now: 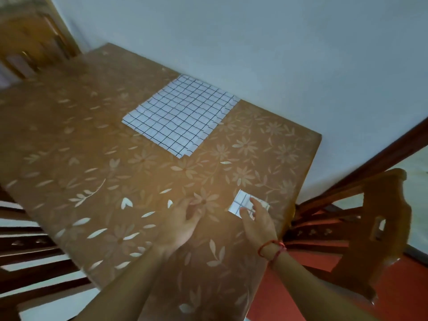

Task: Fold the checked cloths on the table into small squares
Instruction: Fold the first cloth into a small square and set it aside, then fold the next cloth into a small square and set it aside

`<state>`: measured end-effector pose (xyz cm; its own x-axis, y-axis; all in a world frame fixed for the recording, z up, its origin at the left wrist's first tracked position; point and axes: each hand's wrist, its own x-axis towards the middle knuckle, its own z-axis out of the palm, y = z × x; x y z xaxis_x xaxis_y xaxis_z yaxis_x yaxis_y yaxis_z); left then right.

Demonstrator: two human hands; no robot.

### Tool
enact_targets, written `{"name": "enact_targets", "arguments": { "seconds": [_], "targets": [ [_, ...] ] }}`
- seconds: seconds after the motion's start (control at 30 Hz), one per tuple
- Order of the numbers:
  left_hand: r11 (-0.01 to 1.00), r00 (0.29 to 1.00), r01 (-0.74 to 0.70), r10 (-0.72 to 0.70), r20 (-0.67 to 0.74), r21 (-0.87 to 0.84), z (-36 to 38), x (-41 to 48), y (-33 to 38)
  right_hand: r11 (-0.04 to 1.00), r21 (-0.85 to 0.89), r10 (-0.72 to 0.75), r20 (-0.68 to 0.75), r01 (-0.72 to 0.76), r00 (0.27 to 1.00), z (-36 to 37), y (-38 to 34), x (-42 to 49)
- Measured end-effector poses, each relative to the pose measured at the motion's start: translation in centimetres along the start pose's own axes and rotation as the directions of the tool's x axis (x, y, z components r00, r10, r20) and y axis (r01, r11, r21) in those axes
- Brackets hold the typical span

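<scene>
A small folded checked cloth [242, 202], white with dark lines, lies near the table's right edge. My right hand [257, 222] rests on it with straight fingers pressing its near side. My left hand [183, 222] hovers or rests just left of it over the tablecloth, fingers relaxed and holding nothing; motion blur hides the fingertips. A stack of larger checked cloths [180, 114] lies flat and unfolded at the far side of the table, near the wall.
The table [92, 158] wears a brown cloth with pale flowers. A wooden chair [375, 232] stands at the right over a red floor. Another chair's slats [27, 249] show at the left. A white wall runs behind.
</scene>
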<state>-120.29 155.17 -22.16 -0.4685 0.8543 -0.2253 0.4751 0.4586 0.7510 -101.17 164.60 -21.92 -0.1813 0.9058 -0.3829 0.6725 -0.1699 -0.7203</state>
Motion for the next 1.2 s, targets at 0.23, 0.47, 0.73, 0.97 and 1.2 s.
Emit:
{"name": "enact_targets", "arguments": {
  "seconds": [0.23,0.47,0.73,0.97,1.2],
  "targets": [
    [0.976,0.998,0.001,0.012,-0.057,0.220,-4.1,-1.7,-2.3,0.925,-0.230,-0.274,0.148,0.303,0.950,1.7,-3.8,-0.6],
    [0.872,0.987,-0.028,0.103,-0.127,0.490,-7.4,-1.9,-3.6,0.746,-0.450,-0.419,0.255,0.491,0.871,2.4,-6.8,0.2],
    [0.821,0.978,-0.017,0.133,-0.161,0.571,-8.8,1.1,-4.1,0.615,-0.533,-0.534,0.261,0.581,0.804,3.9,-9.6,3.7],
    [0.776,0.989,-0.008,0.100,-0.110,0.631,-9.8,7.7,-5.4,0.498,-0.627,-0.585,0.268,0.600,0.765,5.7,-11.9,10.2],
    [0.786,0.994,-0.010,0.077,-0.083,0.618,-9.0,16.4,-7.7,0.421,-0.672,-0.580,0.317,0.609,0.750,9.5,-13.2,18.0]
  ]
}}
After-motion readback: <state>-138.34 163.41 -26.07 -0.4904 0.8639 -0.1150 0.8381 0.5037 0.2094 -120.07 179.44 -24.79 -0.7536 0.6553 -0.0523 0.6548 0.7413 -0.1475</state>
